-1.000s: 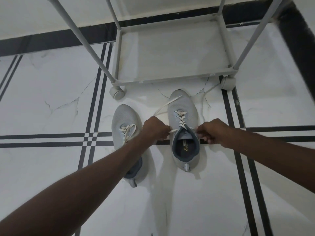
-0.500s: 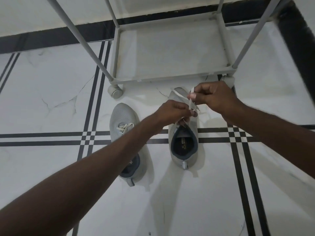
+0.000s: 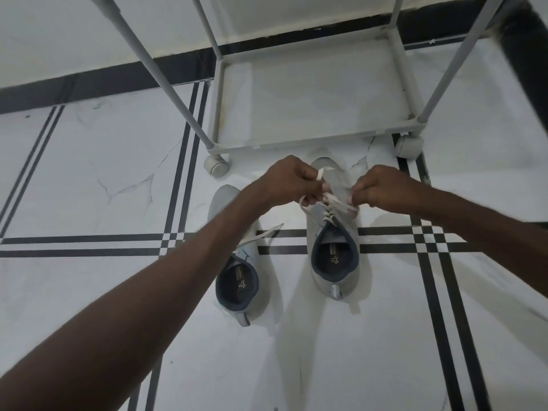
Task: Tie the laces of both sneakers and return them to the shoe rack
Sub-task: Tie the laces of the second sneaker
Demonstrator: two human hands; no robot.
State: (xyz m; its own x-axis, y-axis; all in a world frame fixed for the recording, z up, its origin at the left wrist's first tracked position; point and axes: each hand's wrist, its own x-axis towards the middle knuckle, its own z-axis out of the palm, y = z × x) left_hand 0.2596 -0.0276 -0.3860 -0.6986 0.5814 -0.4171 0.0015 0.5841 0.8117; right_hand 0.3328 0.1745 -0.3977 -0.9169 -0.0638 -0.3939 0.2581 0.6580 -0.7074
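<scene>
Two grey sneakers stand side by side on the white tiled floor, toes toward the rack. Over the right sneaker (image 3: 335, 271) both hands work its white lace (image 3: 336, 201). My left hand (image 3: 289, 180) pinches one lace end, which sticks up between its fingers. My right hand (image 3: 378, 188) grips the other end just above the eyelets. The left sneaker (image 3: 243, 292) lies partly under my left forearm, with a loose lace (image 3: 267, 232) trailing to its right. The grey shoe rack (image 3: 311, 143) stands just beyond the toes.
The rack's lowest shelf holds nothing and rests on round casters (image 3: 216, 166), (image 3: 410, 145). Its slanted posts (image 3: 142, 60) rise toward the camera. Black stripe lines (image 3: 89, 246) cross the floor, and a dark skirting band (image 3: 89, 81) runs along the wall.
Both hands went from pulling the lace ends apart beside the shoe's collar to rising over its tongue; now they hold the ends close together above the eyelets. The view has shifted nearer.
</scene>
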